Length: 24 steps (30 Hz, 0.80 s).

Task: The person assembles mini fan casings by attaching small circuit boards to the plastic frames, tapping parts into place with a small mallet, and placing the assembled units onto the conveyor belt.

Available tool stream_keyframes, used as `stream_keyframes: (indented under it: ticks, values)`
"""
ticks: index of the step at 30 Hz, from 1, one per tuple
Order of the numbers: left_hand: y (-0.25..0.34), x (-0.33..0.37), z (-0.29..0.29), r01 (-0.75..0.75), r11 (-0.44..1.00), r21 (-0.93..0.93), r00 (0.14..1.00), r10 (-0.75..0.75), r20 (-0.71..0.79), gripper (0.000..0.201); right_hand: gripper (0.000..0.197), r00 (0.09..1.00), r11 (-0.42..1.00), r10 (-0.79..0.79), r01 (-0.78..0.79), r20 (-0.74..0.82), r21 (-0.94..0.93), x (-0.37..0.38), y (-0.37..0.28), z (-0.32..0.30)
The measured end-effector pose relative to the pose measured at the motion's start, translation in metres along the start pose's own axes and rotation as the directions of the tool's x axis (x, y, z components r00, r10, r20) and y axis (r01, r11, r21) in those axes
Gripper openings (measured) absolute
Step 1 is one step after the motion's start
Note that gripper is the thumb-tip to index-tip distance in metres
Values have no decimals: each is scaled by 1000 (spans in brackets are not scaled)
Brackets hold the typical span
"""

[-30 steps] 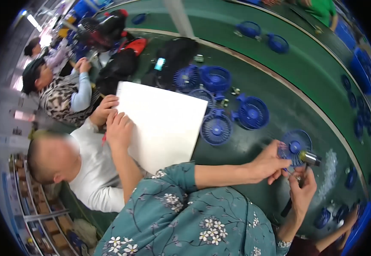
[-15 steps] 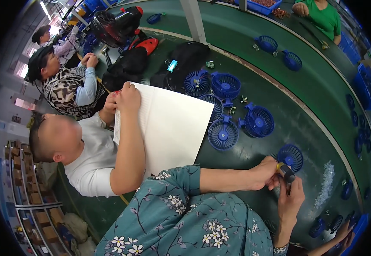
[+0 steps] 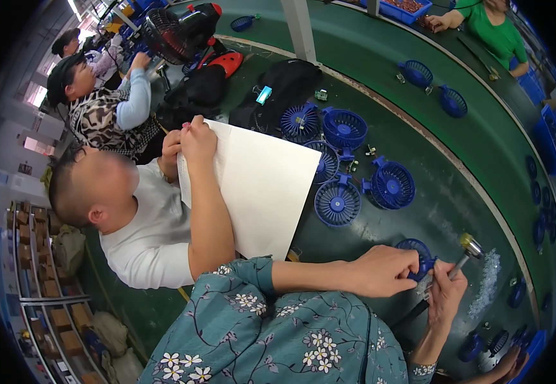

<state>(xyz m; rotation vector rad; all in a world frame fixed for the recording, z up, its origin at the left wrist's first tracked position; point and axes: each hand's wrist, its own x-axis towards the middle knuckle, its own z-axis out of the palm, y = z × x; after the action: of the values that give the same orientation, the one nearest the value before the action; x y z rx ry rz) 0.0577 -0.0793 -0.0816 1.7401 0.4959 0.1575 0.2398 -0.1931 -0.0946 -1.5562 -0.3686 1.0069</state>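
Observation:
My left hand (image 3: 388, 271) is closed at the near edge of a small blue fan housing (image 3: 422, 251), its fingers curled and partly hiding it. In my right hand (image 3: 447, 293) is a small hammer (image 3: 472, 246) with a silver head and yellowish tip. Its head points up and away beyond my fingers, while the dark handle trails below the hand. The hammer is apart from the housing. Farther along the green table, several blue fan housings (image 3: 338, 202) lie in a group, with small circuit boards (image 3: 370, 151) beside them.
A seated person in white leans on a large white sheet (image 3: 265, 182) at my left. Clear small pieces (image 3: 484, 285) are strewn right of my hands. A conveyor belt (image 3: 380, 64) carries more housings. Black cloth (image 3: 284, 86) and a red-and-black fan (image 3: 182, 35) stand farther off.
My right hand has turned the hammer so its head now points away to the right. My left hand has shifted over the housing's near edge. The person in white has leaned slightly closer.

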Motion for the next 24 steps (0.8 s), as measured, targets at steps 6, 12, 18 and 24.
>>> stream_keyframes:
  ticks: [6, 12, 18, 24]
  values:
    - [-34, 6, 20, -373, 642, 670, 824, 561, -78, 40, 16, 993, 988, 110, -103, 53, -119, 27, 21, -9]
    - [-45, 13, 36, -382, 548, 744, 825, 564, 9, 36, 23, 974, 657, -207, 204, 86, -726, 26, 36, -26]
    - [-58, 7, 42, -311, 556, 770, 848, 528, -39, 38, 36, 949, 782, -311, 289, 55, -552, 9, 44, -28]
    - [-50, 13, 36, -371, 573, 731, 797, 600, -65, 37, 22, 763, 584, -645, 455, -44, -672, -45, 35, -30]
